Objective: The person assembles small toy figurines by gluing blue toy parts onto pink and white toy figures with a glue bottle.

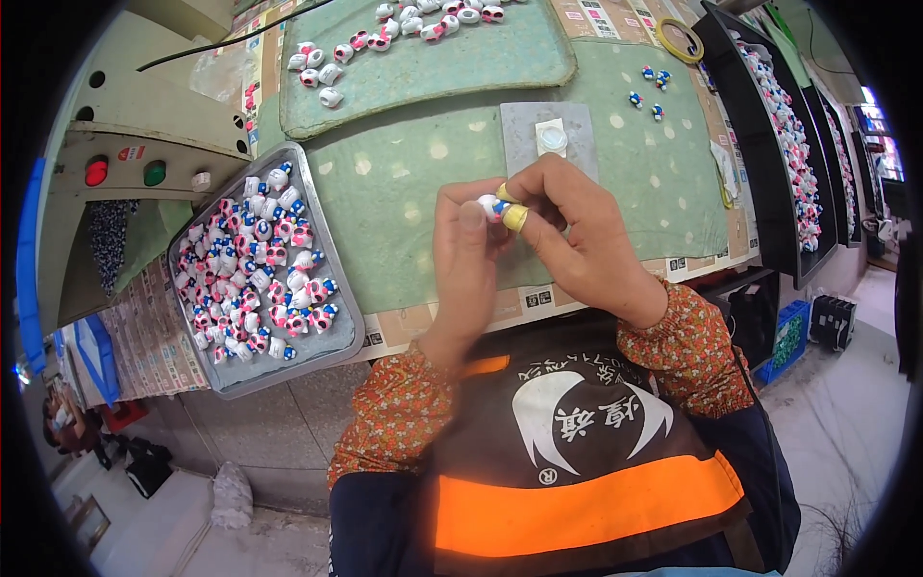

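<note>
One small figurine (492,206) sits between left grip (464,245) and right grip (585,223).

The person's two hands, the left hand (463,260) and the right hand (591,231), share one figure (491,206). There are two yellow finger caps (515,218), two floral sleeves (399,409), five small blue-and-white pieces (663,76) and three buttons (96,171). One metal tray (350,327) holds dozens of figures (260,229), too heaped to count; one green tray (461,79), roughly twenty. At least two black trays (755,135), one tape roll (689,59) and one grey plate (518,144) show.
</note>
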